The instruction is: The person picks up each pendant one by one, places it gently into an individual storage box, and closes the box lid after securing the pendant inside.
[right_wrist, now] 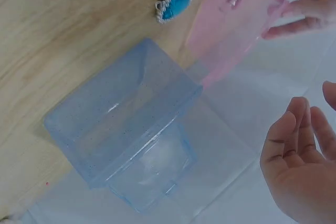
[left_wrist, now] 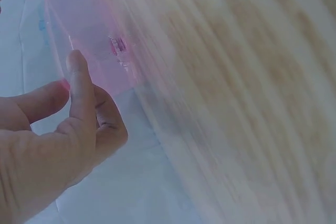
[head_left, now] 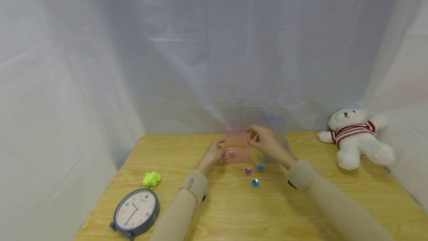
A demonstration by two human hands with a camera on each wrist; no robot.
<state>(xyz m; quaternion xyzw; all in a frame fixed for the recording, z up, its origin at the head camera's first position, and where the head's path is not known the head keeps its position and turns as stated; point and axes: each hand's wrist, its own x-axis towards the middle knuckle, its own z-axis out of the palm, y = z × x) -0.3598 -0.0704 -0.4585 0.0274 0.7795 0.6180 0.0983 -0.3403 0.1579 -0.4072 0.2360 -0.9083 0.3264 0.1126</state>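
My left hand (head_left: 213, 153) holds the left side of a see-through pink plastic box (head_left: 245, 156), its thumb and fingers at the box's edge. The box's lid stands raised at the back. Inside lies a pink gem (head_left: 232, 154). My right hand (head_left: 265, 143) hovers by the box's right side, fingers loosely bent, with nothing seen between them in the right wrist view. Partly behind that hand stands a see-through blue box (right_wrist: 105, 114) with its lid open. In front of the boxes lie a pink heart gem (head_left: 248, 171) and two blue gems, one nearer (head_left: 255, 183) and one farther (head_left: 260, 167).
On the wooden table (head_left: 220, 211), a round blue-rimmed clock (head_left: 136, 211) lies at the front left, below a bundle of neon-yellow yarn (head_left: 152, 179). A white teddy bear (head_left: 356, 140) in a striped sweater lies at the right. White sheeting (head_left: 207, 47) hangs behind and at both sides.
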